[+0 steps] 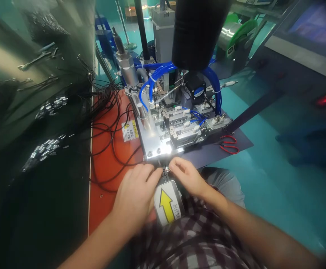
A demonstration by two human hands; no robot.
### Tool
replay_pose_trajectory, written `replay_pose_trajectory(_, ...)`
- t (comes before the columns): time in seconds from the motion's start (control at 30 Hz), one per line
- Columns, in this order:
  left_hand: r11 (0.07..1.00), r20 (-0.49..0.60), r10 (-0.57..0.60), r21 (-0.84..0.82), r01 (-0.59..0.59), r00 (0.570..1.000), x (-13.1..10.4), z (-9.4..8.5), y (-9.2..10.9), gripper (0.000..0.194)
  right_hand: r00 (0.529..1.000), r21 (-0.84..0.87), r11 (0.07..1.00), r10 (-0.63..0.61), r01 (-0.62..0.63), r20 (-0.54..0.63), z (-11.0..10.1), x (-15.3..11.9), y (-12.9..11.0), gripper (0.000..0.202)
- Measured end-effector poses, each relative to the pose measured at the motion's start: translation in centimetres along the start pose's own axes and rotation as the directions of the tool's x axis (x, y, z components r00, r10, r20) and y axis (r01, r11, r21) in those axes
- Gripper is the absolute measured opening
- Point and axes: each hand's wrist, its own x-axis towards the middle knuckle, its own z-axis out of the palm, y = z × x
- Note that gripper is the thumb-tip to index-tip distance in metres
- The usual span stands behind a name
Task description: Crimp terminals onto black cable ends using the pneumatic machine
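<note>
My left hand [136, 186] is at the front edge of a metal machine [153, 140], thumb and fingers drawn together. Close on its right, my right hand [187, 175] is closed in a pinch. Between the fingertips lies a small bright metal fixture [166, 169]; any piece the fingers hold is too small or hidden to name. Just below the hands is a white plate with a yellow arrow [166, 205]. Black cables [116, 149] lie on the orange-red tabletop [104, 203], some running up to my left hand.
Red-handled cutters [229, 145] lie right of the machine. Blue air tubes [163, 69] arch over it beneath a black cylinder [200, 33]. A wire spool with green flanges [231, 35] stands behind. Bundles of metal-tipped cables [45, 149] lie on the dark surface at left.
</note>
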Motion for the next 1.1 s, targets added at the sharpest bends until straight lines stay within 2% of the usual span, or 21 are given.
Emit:
replay_pose_trajectory(0.1,0.997,0.036,-0.053,-0.048,0.055,0.998,0.3,0.2,0.4,0.039,1.000,0.002,1.000,-0.008,0.008,-0.004,0.0,-0.1,-0.1,0.026)
replay_pose_trajectory(0.23,0.990,0.031,-0.080,-0.116,0.083,0.996,0.4,0.5,0.6,0.038,1.000,0.007,1.000,-0.008,0.008,-0.002,0.0,-0.1,-0.1,0.027)
replay_pose_trajectory(0.5,0.984,0.023,-0.156,-0.085,0.157,0.988,0.3,0.8,1.4,0.033,1.000,0.037,0.999,0.018,-0.018,-0.009,-0.2,-0.2,0.8,0.028)
replay_pose_trajectory(0.67,0.985,-0.019,-0.154,-0.076,0.153,0.988,0.2,0.8,1.5,0.032,0.998,0.052,0.996,0.068,-0.069,0.007,-0.5,-0.2,1.2,0.036)
replay_pose_trajectory(0.87,0.987,-0.067,-0.148,-0.068,0.143,0.987,0.2,1.0,1.3,0.035,1.000,-0.010,1.000,0.008,-0.008,0.004,-0.1,-0.1,0.5,0.030)
replay_pose_trajectory(1.1,0.970,-0.002,-0.159,-0.186,0.156,0.987,-0.3,1.5,0.6,0.039,0.999,-0.049,0.998,-0.025,0.026,0.021,-0.3,0.0,0.0,0.026)
